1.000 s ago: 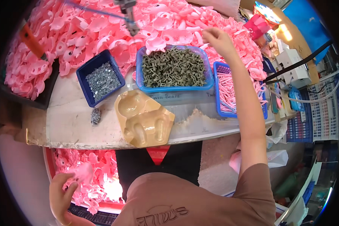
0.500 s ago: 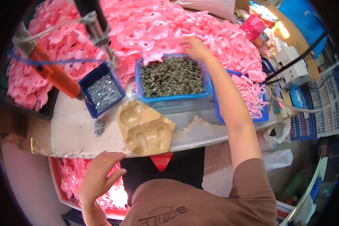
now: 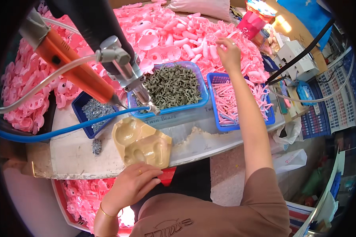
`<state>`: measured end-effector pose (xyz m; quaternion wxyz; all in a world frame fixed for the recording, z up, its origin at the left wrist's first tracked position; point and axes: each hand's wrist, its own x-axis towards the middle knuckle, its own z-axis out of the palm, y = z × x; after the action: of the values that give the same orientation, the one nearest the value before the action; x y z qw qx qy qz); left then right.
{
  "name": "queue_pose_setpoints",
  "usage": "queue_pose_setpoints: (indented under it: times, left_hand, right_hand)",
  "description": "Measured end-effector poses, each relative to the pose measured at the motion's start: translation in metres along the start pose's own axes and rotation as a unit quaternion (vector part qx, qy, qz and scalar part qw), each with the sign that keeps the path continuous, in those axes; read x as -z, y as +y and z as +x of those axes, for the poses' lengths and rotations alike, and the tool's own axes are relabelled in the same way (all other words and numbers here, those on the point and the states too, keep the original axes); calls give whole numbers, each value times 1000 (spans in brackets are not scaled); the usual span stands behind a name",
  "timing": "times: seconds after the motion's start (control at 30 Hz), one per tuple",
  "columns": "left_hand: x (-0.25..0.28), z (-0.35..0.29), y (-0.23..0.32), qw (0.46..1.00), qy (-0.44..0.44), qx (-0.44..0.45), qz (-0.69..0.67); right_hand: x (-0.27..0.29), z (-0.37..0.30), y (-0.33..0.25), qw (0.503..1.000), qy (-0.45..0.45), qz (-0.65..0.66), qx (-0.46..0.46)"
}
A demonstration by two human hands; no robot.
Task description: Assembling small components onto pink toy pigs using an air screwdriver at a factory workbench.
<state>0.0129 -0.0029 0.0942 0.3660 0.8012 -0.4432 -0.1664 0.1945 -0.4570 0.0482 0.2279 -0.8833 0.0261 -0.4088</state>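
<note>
My right hand (image 3: 230, 55) is stretched out over the heap of pink plastic parts (image 3: 203, 43), past the bin of thin pink sticks. Its fingers are slightly curled and apart, with nothing visible in them. At the table's front edge, my left hand (image 3: 140, 181) is empty, its fingers stretched out next to the tan moulded holder (image 3: 142, 144). That holder has several rounded hollows, and no part sits in them. A blue-rimmed bin (image 3: 205, 94) of small dark green-grey pieces stands beyond it.
A blue bin (image 3: 227, 128) holds pink sticks. A dark blue tray (image 3: 83, 120) of small metal screws stands left, a small screw pile (image 3: 96, 146) before it. An orange power screwdriver (image 3: 73, 63) and a metal tool with hoses (image 3: 120, 59) hang above. A red crate (image 3: 61, 199) of pink parts stands below.
My right hand has moved right across the pink heap, from behind the green-grey bin to behind the stick bin. My left hand has come up and right to the holder. The view has shifted.
</note>
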Motion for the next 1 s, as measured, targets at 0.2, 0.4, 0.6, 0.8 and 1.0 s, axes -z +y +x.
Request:
queue_pose_setpoints:
  times: [0.2, 0.4, 0.6, 0.8, 1.0]
  left_hand:
    - [-12, 34, -5, 986, 146, -26, 81]
    - [-22, 85, -12, 949, 237, -29, 205]
    - [-26, 57, -36, 949, 241, -58, 195]
    - [-31, 36, -26, 961, 234, -21, 146]
    - [-37, 26, -29, 963, 241, -20, 121]
  right_hand:
    - [51, -63, -106, 984, -102, 147, 12]
    - [72, -109, -192, 869, -369, 329, 2]
    - [35, -59, -113, 922, -312, 185, -135]
    - [-1, -21, 1, 972, -109, -209, 16]
    - [10, -16, 32, 945, -117, 158, -263]
